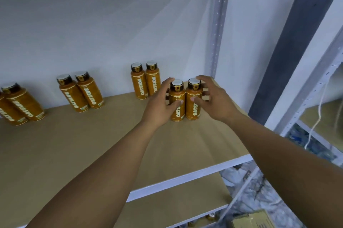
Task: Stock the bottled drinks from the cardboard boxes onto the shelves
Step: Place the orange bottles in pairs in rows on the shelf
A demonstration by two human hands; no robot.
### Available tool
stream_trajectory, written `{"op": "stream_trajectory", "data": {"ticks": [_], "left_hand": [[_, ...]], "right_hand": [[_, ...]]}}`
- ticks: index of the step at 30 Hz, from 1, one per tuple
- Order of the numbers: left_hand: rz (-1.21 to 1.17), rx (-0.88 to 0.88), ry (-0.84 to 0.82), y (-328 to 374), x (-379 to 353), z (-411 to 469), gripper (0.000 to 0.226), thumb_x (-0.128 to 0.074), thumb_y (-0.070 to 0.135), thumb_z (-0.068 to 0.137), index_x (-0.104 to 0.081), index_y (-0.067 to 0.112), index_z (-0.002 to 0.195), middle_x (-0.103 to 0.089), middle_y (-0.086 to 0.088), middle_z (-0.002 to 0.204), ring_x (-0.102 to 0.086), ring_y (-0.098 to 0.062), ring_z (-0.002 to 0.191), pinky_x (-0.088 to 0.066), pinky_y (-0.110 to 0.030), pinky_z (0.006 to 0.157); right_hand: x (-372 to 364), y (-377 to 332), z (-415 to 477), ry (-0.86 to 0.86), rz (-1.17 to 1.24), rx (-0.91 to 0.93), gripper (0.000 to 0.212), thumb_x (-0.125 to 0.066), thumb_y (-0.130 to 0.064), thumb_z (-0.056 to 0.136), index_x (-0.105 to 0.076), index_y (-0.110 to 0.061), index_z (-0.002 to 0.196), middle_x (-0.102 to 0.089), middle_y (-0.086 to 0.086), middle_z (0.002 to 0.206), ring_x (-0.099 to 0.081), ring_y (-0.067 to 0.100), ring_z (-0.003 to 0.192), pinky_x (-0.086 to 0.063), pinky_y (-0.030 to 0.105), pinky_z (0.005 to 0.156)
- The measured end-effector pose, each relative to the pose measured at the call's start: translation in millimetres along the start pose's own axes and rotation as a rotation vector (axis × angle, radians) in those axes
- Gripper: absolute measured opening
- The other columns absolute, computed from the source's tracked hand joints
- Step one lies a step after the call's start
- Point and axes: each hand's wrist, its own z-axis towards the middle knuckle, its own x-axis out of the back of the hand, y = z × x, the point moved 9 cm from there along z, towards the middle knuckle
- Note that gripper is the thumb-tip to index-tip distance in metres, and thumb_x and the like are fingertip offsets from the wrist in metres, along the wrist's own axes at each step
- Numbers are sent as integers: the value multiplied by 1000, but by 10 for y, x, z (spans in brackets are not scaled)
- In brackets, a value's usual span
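Two orange Oatside bottles with black caps stand upright side by side on the brown shelf board (pixel 111 144), near its right end. My left hand (pixel 159 101) grips the left bottle (pixel 177 111), thumb in front and fingers curled behind it. The right bottle (pixel 193 109) is held the same way by my right hand (pixel 213 101), whose fingers reach round near the cap. Both bottles rest on the board and touch each other.
Further bottle pairs stand along the white back wall: one just behind my left hand (pixel 145 81), one in the middle (pixel 81 92), one at the far left (pixel 18 105). A perforated metal post (pixel 219 23) bounds the shelf's right end. A lower shelf (pixel 176 200) and a cardboard box (pixel 254 218) lie below.
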Motion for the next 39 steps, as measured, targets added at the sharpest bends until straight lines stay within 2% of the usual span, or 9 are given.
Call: {"op": "stream_trajectory", "data": {"ticks": [2, 6, 11, 24, 28, 34, 39], "left_hand": [[14, -10, 1, 28, -128, 192, 73, -75, 33, 93, -33, 37, 152, -57, 3, 141, -61, -17, 119, -54, -34, 94], [43, 0, -5, 4, -297, 564, 74, -73, 32, 95, -30, 35, 154, -57, -2, 145, -61, -23, 124, -55, -43, 99], [62, 26, -2, -75, -426, 950, 74, -72, 29, 96, -28, 35, 155, -53, -4, 150, -58, -27, 130, -53, -47, 104], [84, 31, 69, -204, -557, 1513, 73, -72, 27, 96, -29, 33, 154, -55, -3, 148, -58, -29, 129, -52, -49, 105], [92, 34, 76, -220, -569, 1561, 74, -71, 28, 96, -28, 33, 156, -52, -2, 152, -55, -29, 134, -50, -49, 107], [83, 25, 80, -226, -568, 1579, 74, -72, 28, 96, -29, 33, 155, -54, -3, 149, -57, -27, 130, -52, -46, 106], [91, 23, 81, -240, -570, 1592, 75, -72, 29, 96, -28, 33, 156, -53, -3, 150, -57, -28, 131, -52, -46, 105]], "right_hand": [[98, 125, 149, 5, -38, -14, 59, -72, -28, 94, -39, -34, 143, -57, -6, 127, -60, 6, 100, -46, 7, 75], [186, 322, 458, 5, -90, -8, 58, -70, -27, 96, -37, -32, 143, -61, -1, 134, -62, 18, 108, -48, 28, 87], [220, 519, 845, -4, -148, -2, 60, -69, -28, 97, -33, -32, 145, -61, -1, 139, -64, 24, 111, -51, 35, 92], [242, 803, 1465, 18, -153, -14, 61, -68, -28, 97, -31, -34, 146, -55, 2, 146, -62, 24, 117, -52, 37, 93], [235, 840, 1530, 18, -151, -25, 62, -68, -29, 98, -30, -34, 147, -54, 1, 148, -61, 23, 119, -52, 36, 93], [236, 857, 1547, 23, -117, -38, 63, -68, -30, 97, -31, -36, 147, -53, 1, 148, -61, 24, 120, -50, 33, 91], [229, 866, 1531, 15, -94, -54, 67, -69, -29, 97, -29, -36, 150, -50, 3, 151, -61, 27, 121, -52, 36, 93]]}}
